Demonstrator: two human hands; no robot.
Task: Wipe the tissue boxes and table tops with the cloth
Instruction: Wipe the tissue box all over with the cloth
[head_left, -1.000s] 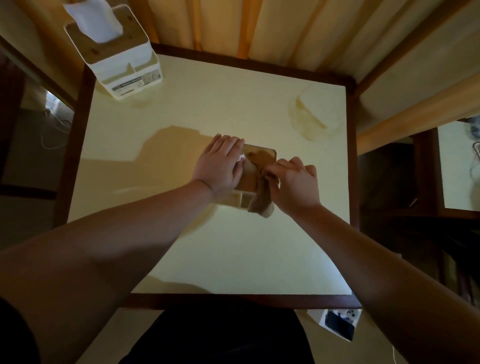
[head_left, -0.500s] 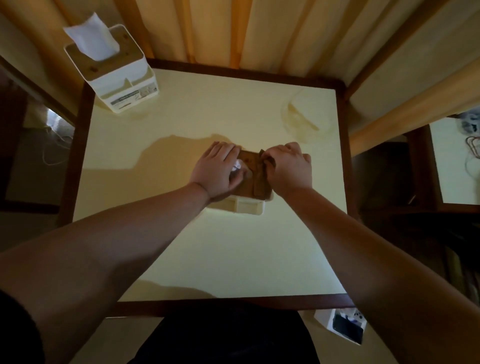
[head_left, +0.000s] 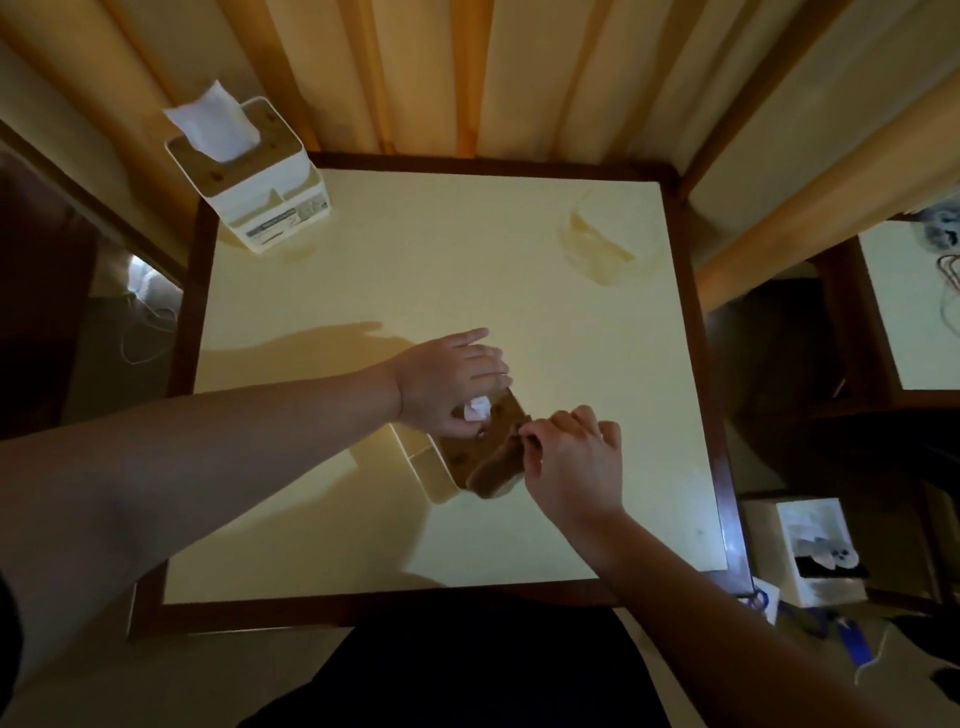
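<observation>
I'm mid-wipe on the tissue box (head_left: 457, 460) at frame centre, on the yellow table top (head_left: 415, 291). My left hand (head_left: 449, 382) lies over the box's far left side, thumb curled by the white tissue tuft (head_left: 478, 408), steadying it; fingers look mostly straight, so I call it a flat press, not a firm grip. My right hand (head_left: 574, 460) has fingers curled, pinching the brown cloth (head_left: 496, 467), which lies on the box's wooden lid toward its lower right corner. Second tissue box (head_left: 254, 182) stands upper left of the frame, well apart, no hand near it. Progress guess: first box lid underway, sides not shown wiped; second box and the table top seem left. Ring-like smear (head_left: 605, 249) upper right suggests the top is unwiped.
</observation>
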